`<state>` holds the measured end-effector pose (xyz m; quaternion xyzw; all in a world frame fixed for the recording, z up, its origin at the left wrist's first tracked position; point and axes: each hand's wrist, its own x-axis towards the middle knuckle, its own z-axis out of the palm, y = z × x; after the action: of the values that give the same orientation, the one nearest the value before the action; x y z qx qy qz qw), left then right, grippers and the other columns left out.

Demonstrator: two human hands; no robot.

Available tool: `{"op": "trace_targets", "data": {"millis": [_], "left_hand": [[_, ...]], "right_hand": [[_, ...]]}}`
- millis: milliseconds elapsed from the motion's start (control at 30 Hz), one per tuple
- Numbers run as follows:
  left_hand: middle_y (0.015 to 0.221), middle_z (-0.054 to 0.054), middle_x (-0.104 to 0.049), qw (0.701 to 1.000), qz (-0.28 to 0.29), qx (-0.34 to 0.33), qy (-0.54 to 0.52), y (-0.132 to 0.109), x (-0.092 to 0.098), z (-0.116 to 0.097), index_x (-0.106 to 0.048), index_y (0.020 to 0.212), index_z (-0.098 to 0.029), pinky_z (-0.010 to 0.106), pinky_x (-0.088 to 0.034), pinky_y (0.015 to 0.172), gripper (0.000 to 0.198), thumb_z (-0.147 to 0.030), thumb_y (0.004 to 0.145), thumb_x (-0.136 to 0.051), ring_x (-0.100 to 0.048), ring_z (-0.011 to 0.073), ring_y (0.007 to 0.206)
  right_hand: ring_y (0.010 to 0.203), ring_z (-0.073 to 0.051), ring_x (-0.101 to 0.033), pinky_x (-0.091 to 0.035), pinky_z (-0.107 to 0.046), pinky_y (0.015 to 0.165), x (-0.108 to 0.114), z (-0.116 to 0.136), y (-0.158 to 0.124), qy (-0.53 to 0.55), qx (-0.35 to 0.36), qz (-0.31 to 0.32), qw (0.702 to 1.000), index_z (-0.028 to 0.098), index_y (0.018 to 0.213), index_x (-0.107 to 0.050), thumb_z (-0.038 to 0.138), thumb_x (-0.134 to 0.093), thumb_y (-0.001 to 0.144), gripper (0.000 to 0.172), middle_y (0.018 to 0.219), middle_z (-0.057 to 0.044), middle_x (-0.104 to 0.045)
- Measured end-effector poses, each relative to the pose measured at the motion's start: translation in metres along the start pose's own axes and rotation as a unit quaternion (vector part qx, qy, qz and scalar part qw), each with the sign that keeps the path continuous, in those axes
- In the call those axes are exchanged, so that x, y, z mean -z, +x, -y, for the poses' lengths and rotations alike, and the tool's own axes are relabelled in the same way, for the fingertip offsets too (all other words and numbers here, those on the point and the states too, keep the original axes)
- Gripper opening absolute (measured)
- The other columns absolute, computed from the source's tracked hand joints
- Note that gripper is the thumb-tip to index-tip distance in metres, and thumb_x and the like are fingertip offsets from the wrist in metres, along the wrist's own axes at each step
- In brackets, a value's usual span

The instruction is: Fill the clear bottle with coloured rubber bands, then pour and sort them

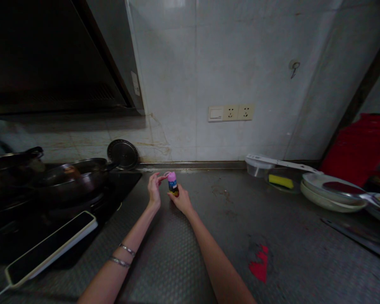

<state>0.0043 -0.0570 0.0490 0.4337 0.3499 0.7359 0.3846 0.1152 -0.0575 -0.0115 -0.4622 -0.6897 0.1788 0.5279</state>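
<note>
My right hand [183,201] is closed round the lower part of a small bottle [173,185], which stands upright just above or on the dark countertop. The bottle has a pink cap [171,177] and a blue, dark and yellow body. A thin pale pink loop [166,174] sticks out from the cap's left side. Left of the bottle is my left hand [154,190], its fingers partly stretched and the fingertips at the loop. Whether they touch it is too small to tell. Two silver bracelets [123,256] circle my left forearm.
On the left are a phone [52,247], a pan [72,179] on the black stove [114,194] and a round dark lid [123,154]. To the right, a plastic tub [259,169], a yellow sponge [280,181], stacked bowls [329,200], a knife-like blade [357,236] and a red container [361,147].
</note>
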Motion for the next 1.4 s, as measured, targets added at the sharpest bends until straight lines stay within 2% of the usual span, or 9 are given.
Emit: {"op": "trace_targets", "data": {"millis": [233, 500, 700, 767, 867, 967, 1033, 1200, 1400], "left_hand": [[0.109, 0.009, -0.06, 0.995, 0.088, 0.042, -0.031, -0.002, -0.006, 0.006, -0.046, 0.112, -0.017, 0.031, -0.038, 0.085, 0.044, -0.045, 0.078, -0.041, -0.055, 0.0177, 0.101], [0.087, 0.006, -0.062, 0.999, 0.024, 0.012, 0.032, 0.0, 0.001, 0.003, -0.05, 0.104, -0.017, 0.03, -0.04, 0.078, 0.037, -0.042, 0.08, -0.039, -0.057, 0.0178, 0.09], [0.098, 0.008, -0.06, 0.998, 0.055, 0.012, 0.028, 0.006, -0.004, 0.007, -0.051, 0.106, -0.017, 0.03, -0.041, 0.08, 0.037, -0.041, 0.079, -0.042, -0.055, 0.018, 0.095], [0.105, 0.009, -0.059, 0.996, 0.091, 0.013, 0.019, 0.011, -0.008, 0.004, -0.05, 0.109, -0.017, 0.032, -0.041, 0.082, 0.039, -0.034, 0.074, -0.049, -0.054, 0.019, 0.098], [0.113, 0.011, -0.057, 0.981, 0.193, 0.018, 0.033, 0.02, -0.013, -0.005, -0.049, 0.115, -0.016, 0.034, -0.04, 0.086, 0.052, -0.022, 0.064, -0.059, -0.052, 0.0217, 0.104], [0.111, 0.012, -0.059, 0.955, 0.282, 0.033, 0.085, 0.028, -0.014, -0.016, -0.051, 0.116, -0.014, 0.036, -0.04, 0.088, 0.059, -0.017, 0.059, -0.064, -0.053, 0.0233, 0.103], [0.106, 0.012, -0.061, 0.943, 0.309, 0.039, 0.117, 0.03, -0.013, -0.02, -0.051, 0.116, -0.013, 0.037, -0.04, 0.088, 0.059, -0.018, 0.059, -0.066, -0.055, 0.0227, 0.099], [0.095, 0.009, -0.064, 0.946, 0.29, 0.042, 0.136, 0.033, -0.014, -0.022, -0.051, 0.116, -0.013, 0.038, -0.044, 0.085, 0.061, -0.023, 0.059, -0.069, -0.06, 0.0203, 0.088], [0.089, 0.007, -0.066, 0.966, 0.206, -0.004, 0.155, 0.053, -0.023, -0.028, -0.054, 0.112, -0.013, 0.036, -0.044, 0.083, 0.059, -0.028, 0.058, -0.072, -0.061, 0.0198, 0.083]], "right_hand": [[0.077, -0.019, -0.059, -0.044, -0.028, 0.069, 0.0, -0.001, 0.001, 0.008, 0.009, 0.006, 1.0, 0.017, 0.102, -0.051, 0.034, -0.058, 0.073, 0.034, 0.086, -0.007, -0.063], [0.081, -0.019, -0.059, -0.045, -0.029, 0.072, 0.001, 0.002, 0.001, 0.009, 0.002, 0.003, 1.0, 0.018, 0.103, -0.051, 0.035, -0.059, 0.072, 0.036, 0.089, -0.007, -0.063], [0.079, -0.019, -0.059, -0.045, -0.029, 0.071, 0.002, 0.003, 0.0, 0.01, -0.002, 0.004, 1.0, 0.018, 0.101, -0.052, 0.033, -0.059, 0.072, 0.034, 0.087, -0.006, -0.063], [0.078, -0.018, -0.059, -0.045, -0.029, 0.07, 0.002, 0.004, 0.0, 0.018, 0.001, 0.006, 1.0, 0.018, 0.101, -0.052, 0.033, -0.058, 0.072, 0.033, 0.086, -0.006, -0.063], [0.074, -0.018, -0.058, -0.045, -0.028, 0.068, 0.003, 0.005, 0.0, 0.023, -0.002, 0.005, 1.0, 0.018, 0.102, -0.052, 0.033, -0.058, 0.072, 0.034, 0.082, -0.005, -0.063], [0.072, -0.017, -0.058, -0.045, -0.028, 0.068, 0.002, 0.005, 0.001, 0.021, -0.005, -0.001, 1.0, 0.018, 0.103, -0.052, 0.033, -0.059, 0.071, 0.036, 0.081, -0.004, -0.063], [0.071, -0.017, -0.058, -0.045, -0.027, 0.068, 0.002, 0.004, 0.001, 0.019, -0.006, -0.002, 1.0, 0.018, 0.103, -0.052, 0.032, -0.059, 0.07, 0.036, 0.082, -0.004, -0.063], [0.071, -0.017, -0.058, -0.045, -0.027, 0.067, 0.001, 0.002, 0.001, 0.013, -0.006, -0.001, 1.0, 0.018, 0.1, -0.052, 0.032, -0.058, 0.071, 0.033, 0.08, -0.004, -0.062], [0.075, -0.018, -0.058, -0.045, -0.027, 0.068, 0.002, 0.003, 0.0, 0.021, 0.0, 0.002, 1.0, 0.019, 0.098, -0.052, 0.033, -0.058, 0.072, 0.03, 0.082, -0.004, -0.062]]}}
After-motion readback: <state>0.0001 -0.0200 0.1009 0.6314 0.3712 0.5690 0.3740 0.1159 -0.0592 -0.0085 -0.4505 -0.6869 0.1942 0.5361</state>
